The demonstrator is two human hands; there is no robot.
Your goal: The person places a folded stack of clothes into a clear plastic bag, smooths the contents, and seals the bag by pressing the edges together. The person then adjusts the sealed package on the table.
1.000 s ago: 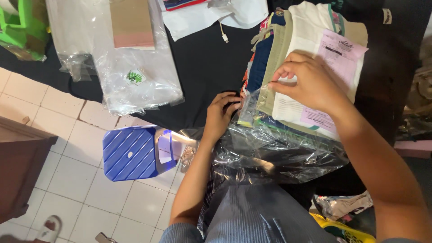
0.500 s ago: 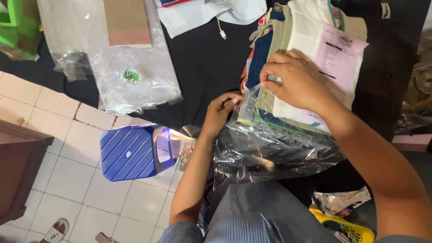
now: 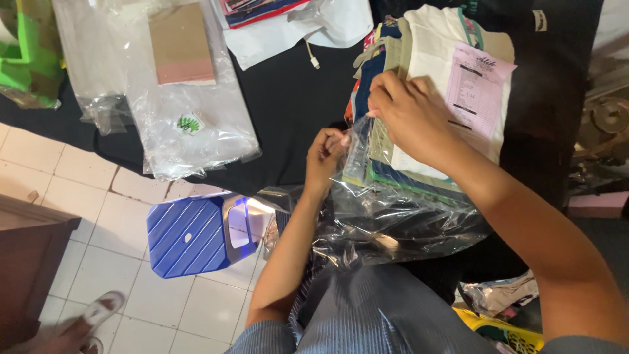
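A stack of folded clothes (image 3: 432,72) in cream, blue and green lies on a black cloth (image 3: 288,111), with a pink paper slip (image 3: 475,85) on top. A clear plastic bag (image 3: 393,216) wraps the near end of the stack. My left hand (image 3: 324,157) pinches the bag's left edge beside the stack. My right hand (image 3: 409,115) rests on top of the clothes and grips the bag's upper edge at the stack's near end.
Clear plastic bags (image 3: 190,124) with a brown card (image 3: 180,42) lie on the cloth to the left. A blue plastic stool (image 3: 190,233) stands on the white tiled floor. A white cable end (image 3: 313,60) and a white bag lie further back. A dark wooden cabinet (image 3: 26,262) is at lower left.
My right hand has slid left along the stack's top, drawing the bag's edge with it. My left hand has risen slightly along the bag's side.
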